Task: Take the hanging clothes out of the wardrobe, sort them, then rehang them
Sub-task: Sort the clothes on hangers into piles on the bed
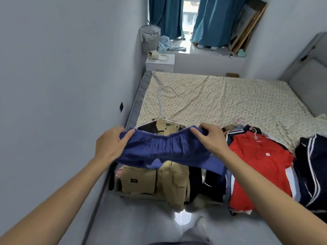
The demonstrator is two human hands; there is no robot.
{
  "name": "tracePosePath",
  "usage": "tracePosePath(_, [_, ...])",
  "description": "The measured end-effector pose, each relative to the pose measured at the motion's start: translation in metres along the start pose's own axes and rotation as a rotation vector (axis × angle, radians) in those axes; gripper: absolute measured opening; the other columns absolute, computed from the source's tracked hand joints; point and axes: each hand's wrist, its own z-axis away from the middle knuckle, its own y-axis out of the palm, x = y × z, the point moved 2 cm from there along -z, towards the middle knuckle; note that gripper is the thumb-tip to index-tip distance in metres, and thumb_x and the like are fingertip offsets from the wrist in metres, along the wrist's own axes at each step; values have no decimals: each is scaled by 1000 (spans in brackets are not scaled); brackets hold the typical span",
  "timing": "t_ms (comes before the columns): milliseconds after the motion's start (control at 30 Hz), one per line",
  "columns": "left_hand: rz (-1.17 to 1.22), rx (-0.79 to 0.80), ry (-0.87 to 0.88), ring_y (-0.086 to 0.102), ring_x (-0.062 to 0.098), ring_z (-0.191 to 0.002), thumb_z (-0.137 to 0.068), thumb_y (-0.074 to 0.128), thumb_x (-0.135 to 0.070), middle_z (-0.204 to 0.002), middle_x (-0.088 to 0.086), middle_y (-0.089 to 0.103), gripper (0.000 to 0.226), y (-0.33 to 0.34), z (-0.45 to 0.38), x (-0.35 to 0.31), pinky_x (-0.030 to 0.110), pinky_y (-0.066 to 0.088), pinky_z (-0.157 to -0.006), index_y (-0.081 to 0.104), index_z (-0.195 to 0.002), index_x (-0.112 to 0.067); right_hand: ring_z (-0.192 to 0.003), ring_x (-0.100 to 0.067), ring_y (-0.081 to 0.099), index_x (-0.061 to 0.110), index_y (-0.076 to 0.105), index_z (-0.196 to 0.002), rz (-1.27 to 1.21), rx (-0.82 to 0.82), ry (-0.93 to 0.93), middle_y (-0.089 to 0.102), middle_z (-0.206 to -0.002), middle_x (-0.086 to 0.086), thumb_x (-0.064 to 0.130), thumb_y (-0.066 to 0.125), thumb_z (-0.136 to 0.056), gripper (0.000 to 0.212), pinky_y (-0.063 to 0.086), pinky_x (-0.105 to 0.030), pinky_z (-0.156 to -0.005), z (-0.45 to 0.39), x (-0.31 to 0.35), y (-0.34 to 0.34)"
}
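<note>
**Blue shorts held over the foot of the bed**

A bed (221,98) under a patterned sheet fills the room between a pale wall on the left and a grey headboard (307,76) on the right — teal curtains (208,20) and a mesh laundry basket (150,38) stand beyond its far edge. The far half of the sheet lies bare. Along the near edge lie clothes: a khaki shirt (173,184) on a white hanger (161,106) at the left corner, dark garments beside it, a red shirt (260,167) and a navy striped jacket (311,170), cut off at the right. The left hand (111,144) and right hand (210,138) each pinch one end of the waistband of blue shorts (168,152), stretched above the khaki shirt and hiding its middle.
</note>
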Motion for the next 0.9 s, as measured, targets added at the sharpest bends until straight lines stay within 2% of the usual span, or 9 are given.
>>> tracePosePath(133, [-32, 30, -6, 54, 21, -62, -100, 46, -67, -62, -2, 56, 61, -20, 30, 36, 34, 36, -56, 46, -64, -17, -56, -10, 48, 20, 46, -61, -52, 29, 42, 49, -55, 3, 64, 60, -88, 53, 40, -43, -59, 51, 29, 24])
tracePosePath(267, [-37, -7, -16, 51, 21, -57, -98, 52, -66, -56, -1, 53, 64, -40, 33, 54, 33, 32, -52, 43, -61, -14, -55, -9, 46, 19, 44, -61, -65, 25, 42, 48, -56, 3, 61, 62, -90, 54, 34, -34, -57, 59, 54, 34])
tracePosePath(467, [-35, 4, -44, 51, 22, -56, -97, 55, -64, -55, -1, 53, 64, -41, 22, 70, 33, 32, -53, 42, -60, -13, -59, -14, 53, 19, 51, -64, -43, 20, 72, 52, -57, 0, 54, 67, -93, 48, 41, -41, -60, 55, 67, 46])
tracePosePath(600, [-23, 31, -26, 52, 23, -58, -97, 54, -65, -57, -3, 53, 62, -22, -5, 70, 32, 32, -53, 43, -59, -17, -56, -10, 48, 26, 44, -60, -30, 24, 111, 50, -57, 7, 54, 65, -95, 49, 37, -39, -57, 43, 52, 53])
tracePosePath(700, [-7, 67, -33, 50, 17, -57, -98, 53, -64, -58, -3, 54, 61, 9, -33, 64, 31, 29, -52, 45, -61, -16, -54, -10, 44, 24, 43, -61, -31, 49, 148, 49, -57, 11, 53, 64, -97, 51, 34, -38, -57, 20, 26, 63])
tracePosePath(900, [0, 191, -50, 50, 20, -60, -101, 50, -63, -64, 1, 54, 61, 100, -122, 66, 34, 31, -54, 45, -67, -12, -57, -12, 48, 25, 45, -62, -36, 117, 220, 48, -56, 5, 54, 62, -98, 49, 37, -39, -58, -63, -50, 101])
